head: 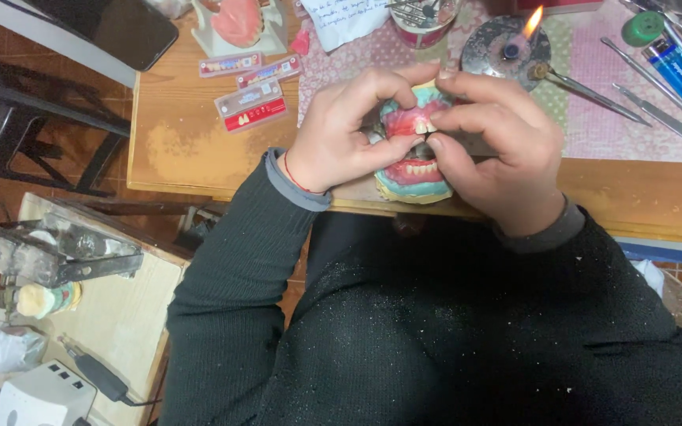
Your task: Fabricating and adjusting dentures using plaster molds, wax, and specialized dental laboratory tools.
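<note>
A dental model (412,170) of teal plaster with pink wax gums and small white teeth is held over the front edge of the wooden bench (191,150). My left hand (341,130) grips its left side, with the thumb under the upper arch. My right hand (499,150) clasps the right side, its thumb and forefinger pinched at the upper front teeth. Both sleeves are dark knit.
A lit alcohol burner (507,47) with a flame stands just behind my hands. Metal hand tools (633,102) and a blue lighter (676,71) lie on a pink cloth at right. Cards of artificial teeth (250,102) lie at left. A low side table (112,315) holds equipment.
</note>
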